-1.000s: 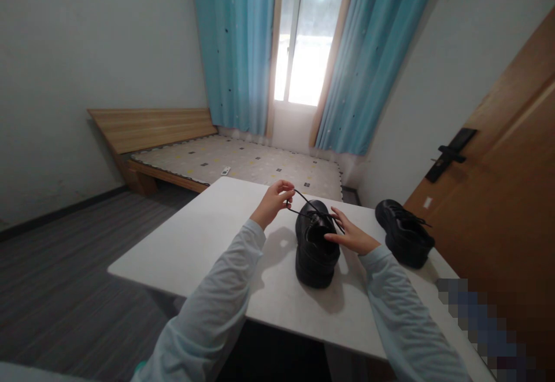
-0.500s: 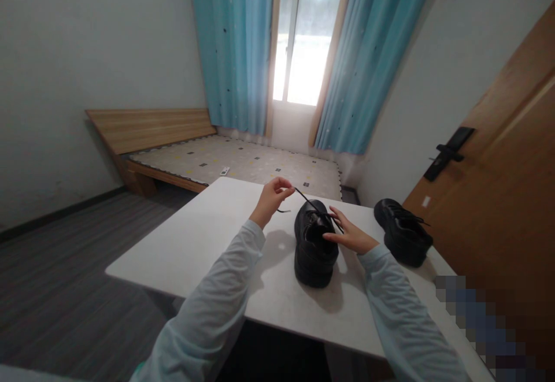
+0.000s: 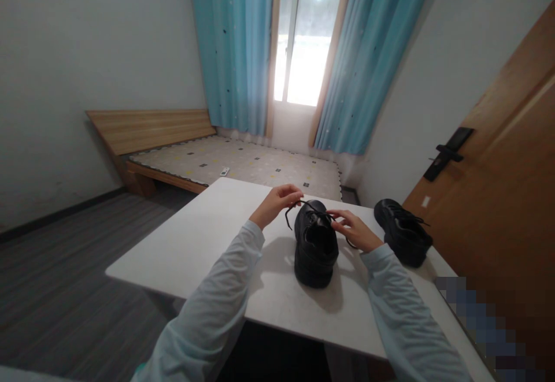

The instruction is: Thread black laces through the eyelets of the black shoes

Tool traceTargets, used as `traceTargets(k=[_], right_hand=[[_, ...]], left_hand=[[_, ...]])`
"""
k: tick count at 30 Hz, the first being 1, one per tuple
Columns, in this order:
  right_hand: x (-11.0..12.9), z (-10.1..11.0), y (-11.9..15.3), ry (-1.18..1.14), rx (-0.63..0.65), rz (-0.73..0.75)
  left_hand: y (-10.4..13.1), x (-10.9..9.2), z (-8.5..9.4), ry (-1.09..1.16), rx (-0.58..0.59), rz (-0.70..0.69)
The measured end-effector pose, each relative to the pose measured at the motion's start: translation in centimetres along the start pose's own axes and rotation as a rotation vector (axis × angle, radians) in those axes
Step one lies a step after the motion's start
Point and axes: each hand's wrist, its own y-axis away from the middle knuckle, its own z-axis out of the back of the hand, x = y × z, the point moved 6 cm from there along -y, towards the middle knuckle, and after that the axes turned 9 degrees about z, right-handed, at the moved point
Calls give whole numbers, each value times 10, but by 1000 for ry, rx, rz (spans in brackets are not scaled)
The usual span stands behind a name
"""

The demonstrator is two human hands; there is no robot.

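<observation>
Spanning the lower centre, the worktop point(image 3: 186, 249) bears the near shoe point(image 3: 315, 263) right of centre, heel nearest, presumably for easy reach; its dark opening hides any contents. The far shoe point(image 3: 404, 234) sits farther right. The left hand's point(image 3: 280, 200) grip pinches the lace point(image 3: 287, 219); the right hand's point(image 3: 358, 232) seems to, too.

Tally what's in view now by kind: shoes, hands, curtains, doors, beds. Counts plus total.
Shoes: 2 (near shoe, far shoe)
Hands: 2 (left hand, right hand)
Curtains: 2 (left curtain, right curtain)
Doors: 1 (wooden door)
Beds: 1 (bed)
Total: 8
</observation>
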Motion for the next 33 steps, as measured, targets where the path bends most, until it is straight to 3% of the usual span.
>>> traceTargets(k=[5, 10, 15, 17, 25, 33], right_hand=[[2, 11, 0, 18, -159, -71], [4, 12, 3, 12, -218, -112], [3, 7, 0, -57, -221, -95], [1, 5, -2, -108, -247, -81], [-13, -7, -6, -189, -255, -122], [-5, -3, -7, 50, -353, -16]], left_hand=[[0, 7, -9, -60, 119, 106], [-2, 20, -15, -333, 188, 193], [-9, 23, -5, -526, -1, 42], [-9, 20, -6, -531, -24, -34], [-4, 23, -21, -548, 145, -77], [-4, 25, -23, -596, 183, -71]])
